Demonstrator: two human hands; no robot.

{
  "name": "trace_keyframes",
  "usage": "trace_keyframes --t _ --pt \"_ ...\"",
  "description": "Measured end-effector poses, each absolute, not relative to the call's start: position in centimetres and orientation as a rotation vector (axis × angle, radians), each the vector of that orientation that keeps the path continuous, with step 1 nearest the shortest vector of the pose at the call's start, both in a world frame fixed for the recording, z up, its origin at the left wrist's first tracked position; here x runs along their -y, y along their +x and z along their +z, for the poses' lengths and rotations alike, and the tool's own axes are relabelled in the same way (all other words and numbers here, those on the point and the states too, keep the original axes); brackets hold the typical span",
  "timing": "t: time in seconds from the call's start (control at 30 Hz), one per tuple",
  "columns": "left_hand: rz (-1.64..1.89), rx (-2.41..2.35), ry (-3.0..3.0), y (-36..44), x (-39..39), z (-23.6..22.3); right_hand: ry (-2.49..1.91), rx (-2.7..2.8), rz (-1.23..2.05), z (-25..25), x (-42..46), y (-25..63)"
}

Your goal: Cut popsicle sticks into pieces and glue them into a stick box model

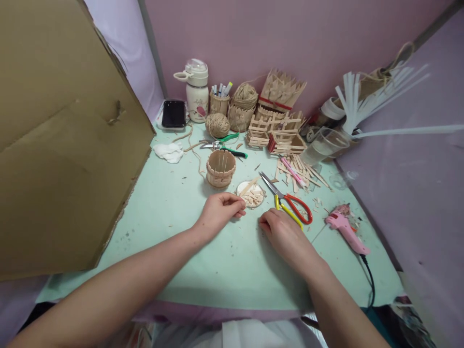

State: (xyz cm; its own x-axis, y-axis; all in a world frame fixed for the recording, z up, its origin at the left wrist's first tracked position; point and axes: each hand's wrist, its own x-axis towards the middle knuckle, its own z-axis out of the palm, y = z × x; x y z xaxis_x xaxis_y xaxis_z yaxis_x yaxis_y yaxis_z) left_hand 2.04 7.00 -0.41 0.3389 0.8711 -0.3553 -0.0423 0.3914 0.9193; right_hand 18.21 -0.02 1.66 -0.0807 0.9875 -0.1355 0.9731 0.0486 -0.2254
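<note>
My left hand point(222, 212) hovers at the near left edge of a small round dish point(264, 189) of cut wood pieces. Its thumb and fingers are pinched together; anything between them is too small to make out. A flat craft stick point(250, 185) lies across the dish. My right hand point(284, 235) is closed, knuckles up, low over the table beside the scissors point(293, 203) with red and yellow handles. Its fingertips are hidden, so I cannot see whether they hold anything. Behind my left hand stands a round wooden-stick cup point(220, 176) with thin upright strands inside.
A pink glue gun point(348, 232) with its cord lies at the right. Craft sticks point(300, 174) and a pink pen-like tool point(293, 171) are scattered behind the scissors. Green-handled pruners point(228, 147), twine point(217, 125) and a bottle point(197, 92) stand farther back. A large cardboard sheet point(68, 145) borders the left.
</note>
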Motion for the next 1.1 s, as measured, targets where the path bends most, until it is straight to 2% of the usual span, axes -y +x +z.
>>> trace_keyframes --t 0.43,1.1 --pt "0.727 -1.069 0.959 2.3 -7.0 -0.6 -1.734 1.427 0.854 1.7 -2.9 17.3" --pt "0.674 -1.086 1.019 2.2 -7.0 -0.5 -1.667 1.47 0.825 0.0 -2.7 16.5"
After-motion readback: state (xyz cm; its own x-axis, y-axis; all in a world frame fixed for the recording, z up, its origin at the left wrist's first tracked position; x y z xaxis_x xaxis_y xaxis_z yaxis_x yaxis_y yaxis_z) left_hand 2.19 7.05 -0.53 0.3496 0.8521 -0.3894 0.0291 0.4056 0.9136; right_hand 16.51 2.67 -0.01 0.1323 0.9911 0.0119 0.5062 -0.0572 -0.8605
